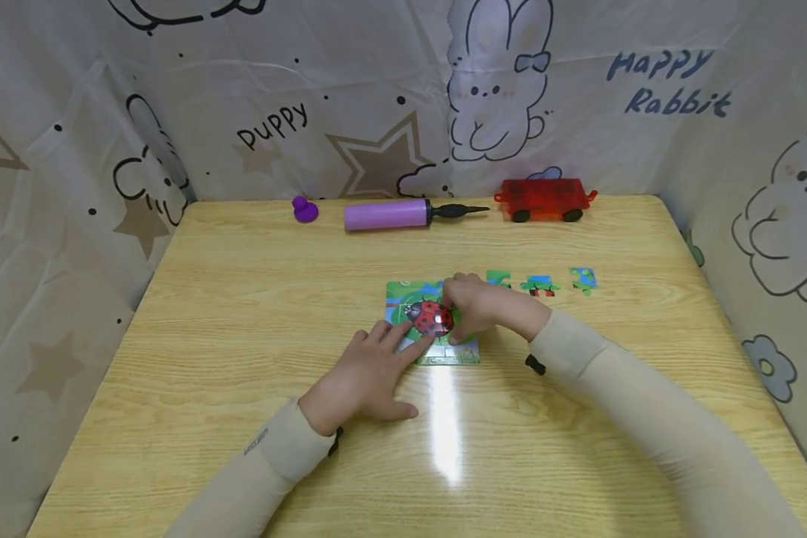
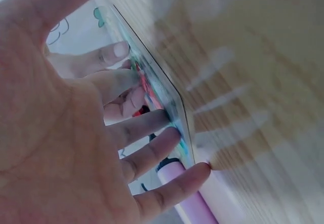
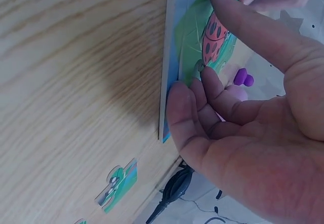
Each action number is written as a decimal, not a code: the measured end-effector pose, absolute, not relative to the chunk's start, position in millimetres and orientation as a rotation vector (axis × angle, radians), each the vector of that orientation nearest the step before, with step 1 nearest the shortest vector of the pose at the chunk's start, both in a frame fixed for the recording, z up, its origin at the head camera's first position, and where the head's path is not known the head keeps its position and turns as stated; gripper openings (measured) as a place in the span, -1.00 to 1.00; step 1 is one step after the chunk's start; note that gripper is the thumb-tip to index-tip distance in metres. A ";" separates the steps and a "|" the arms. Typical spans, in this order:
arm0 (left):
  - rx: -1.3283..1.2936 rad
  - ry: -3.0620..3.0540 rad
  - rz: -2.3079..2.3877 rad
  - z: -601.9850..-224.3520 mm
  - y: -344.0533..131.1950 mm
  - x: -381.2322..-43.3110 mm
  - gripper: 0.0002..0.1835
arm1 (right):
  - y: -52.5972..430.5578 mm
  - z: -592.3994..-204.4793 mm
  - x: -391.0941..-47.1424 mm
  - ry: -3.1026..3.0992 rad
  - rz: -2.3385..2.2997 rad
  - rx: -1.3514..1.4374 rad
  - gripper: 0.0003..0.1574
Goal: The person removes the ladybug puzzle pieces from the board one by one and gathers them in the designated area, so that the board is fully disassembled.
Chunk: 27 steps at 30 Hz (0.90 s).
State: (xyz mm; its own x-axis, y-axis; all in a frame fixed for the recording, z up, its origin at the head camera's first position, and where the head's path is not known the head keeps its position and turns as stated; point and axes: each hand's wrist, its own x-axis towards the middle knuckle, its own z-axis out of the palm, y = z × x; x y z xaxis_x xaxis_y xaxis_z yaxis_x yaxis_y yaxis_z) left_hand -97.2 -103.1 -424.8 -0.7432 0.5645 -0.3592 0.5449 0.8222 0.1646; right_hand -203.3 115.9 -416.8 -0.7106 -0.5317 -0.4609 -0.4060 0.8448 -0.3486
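I have the left hand spread, holding nothing, fingertips on the flat, glossy ladybird puzzle; the right hand bends over its right side, pinch unclear. Jagged green-and-blue loose pieces lie off its far right, nearer the right hand.

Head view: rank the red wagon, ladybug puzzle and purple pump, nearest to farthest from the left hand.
1. Ladybug puzzle, touched by the left hand.
2. Purple pump, back middle.
3. Red wagon, back right.

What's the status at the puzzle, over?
Left hand: fingers touching ladybug puzzle. Right hand: fingers curled at puzzle's right side, grip unclear. Three loose pieces visible nearby; nothing visibly blocking.
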 end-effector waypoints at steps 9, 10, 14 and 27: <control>0.836 2.592 0.029 -426.0 -101.0 -106.5 0.27 | 116.9 -417.2 -202.2 2.464 -0.305 -0.705 -0.29; 0.842 2.588 0.033 -427.0 -101.1 -107.1 0.28 | 117.0 -417.2 -202.2 2.465 -0.304 -0.709 -0.28; 0.851 2.550 0.095 -429.1 -102.6 -108.4 0.30 | 116.9 -416.7 -202.2 2.466 -0.304 -0.713 -0.28; 0.832 2.517 0.088 -425.4 -101.5 -114.5 0.24 | 118.9 -417.1 -200.2 2.465 -0.355 -0.714 -0.30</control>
State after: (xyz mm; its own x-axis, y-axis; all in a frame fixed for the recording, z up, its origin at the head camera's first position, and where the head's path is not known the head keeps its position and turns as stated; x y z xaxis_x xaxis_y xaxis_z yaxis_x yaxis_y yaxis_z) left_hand -114.5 -101.5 -425.4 -0.6975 0.5760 -0.4262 0.5446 0.8127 0.2070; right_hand -200.2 118.9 -417.1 -0.7113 -0.5575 -0.4280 -0.4142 0.8245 -0.3856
